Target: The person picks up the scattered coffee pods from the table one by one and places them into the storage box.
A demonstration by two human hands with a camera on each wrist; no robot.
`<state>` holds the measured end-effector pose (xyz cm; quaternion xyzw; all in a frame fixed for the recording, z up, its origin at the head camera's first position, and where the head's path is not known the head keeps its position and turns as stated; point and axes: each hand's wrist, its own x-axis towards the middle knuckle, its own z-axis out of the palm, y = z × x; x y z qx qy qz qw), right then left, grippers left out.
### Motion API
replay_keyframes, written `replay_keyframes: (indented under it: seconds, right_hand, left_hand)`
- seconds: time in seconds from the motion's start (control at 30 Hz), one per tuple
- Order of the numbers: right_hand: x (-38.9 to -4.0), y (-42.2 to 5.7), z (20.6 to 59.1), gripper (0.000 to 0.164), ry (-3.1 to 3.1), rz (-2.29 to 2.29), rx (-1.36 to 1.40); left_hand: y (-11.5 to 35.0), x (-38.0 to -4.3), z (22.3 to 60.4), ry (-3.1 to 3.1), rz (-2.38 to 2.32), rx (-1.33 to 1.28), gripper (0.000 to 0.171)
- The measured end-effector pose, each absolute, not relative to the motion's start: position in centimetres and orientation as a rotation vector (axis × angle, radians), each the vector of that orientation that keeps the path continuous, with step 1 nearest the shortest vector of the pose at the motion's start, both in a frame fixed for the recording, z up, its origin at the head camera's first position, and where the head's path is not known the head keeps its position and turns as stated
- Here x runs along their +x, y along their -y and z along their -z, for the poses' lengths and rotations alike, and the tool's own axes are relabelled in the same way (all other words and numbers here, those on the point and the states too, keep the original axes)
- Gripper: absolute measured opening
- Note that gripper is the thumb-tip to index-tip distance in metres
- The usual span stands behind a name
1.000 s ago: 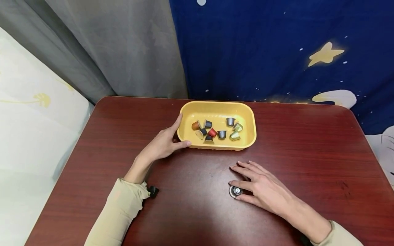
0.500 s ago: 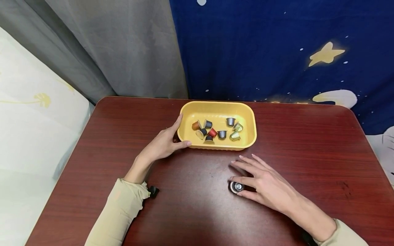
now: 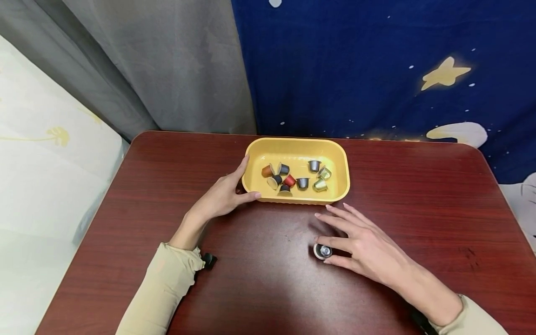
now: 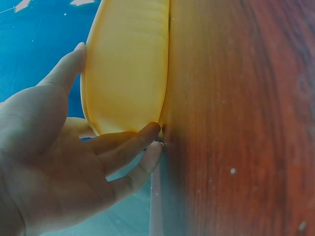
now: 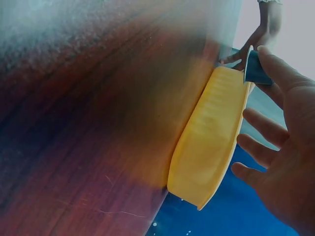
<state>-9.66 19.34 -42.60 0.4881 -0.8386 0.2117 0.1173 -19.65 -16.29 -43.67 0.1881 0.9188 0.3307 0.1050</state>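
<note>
My left hand (image 3: 219,197) holds the left end of a yellow plastic tray (image 3: 293,145), thumb at the near rim and index finger along the end. In the left wrist view its other fingers (image 4: 130,152) curl against the tray's wall. My right hand (image 3: 368,249) pinches a dark coffee capsule (image 3: 324,251) between thumb and index finger, with the remaining fingers spread. In the right wrist view the capsule (image 5: 258,69) is raised off the tabletop, its pale rimmed side facing away from the palm. Several coffee capsules lie in the tray, among them a red one (image 3: 289,181).
The tray stands near the far edge of a dark red wooden table (image 3: 259,279). Behind it hang a grey curtain (image 3: 188,70) and a blue curtain (image 3: 356,70) with stars. White patterned fabric (image 3: 50,186) borders the table's left side.
My right hand has moved slightly away from me toward the tray, carrying the capsule with it. The left hand and the tray have stayed in place.
</note>
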Motion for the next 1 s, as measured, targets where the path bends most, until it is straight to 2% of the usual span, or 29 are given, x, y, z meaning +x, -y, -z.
replay_keyframes:
  seconds: [1.0]
  right_hand:
    - [-11.9, -19.7, 40.3, 0.038, 2.477, -0.622, 1.343]
  left_hand:
    - [16.2, -19.6, 43.5, -2.699, -0.973, 0.546, 0.102]
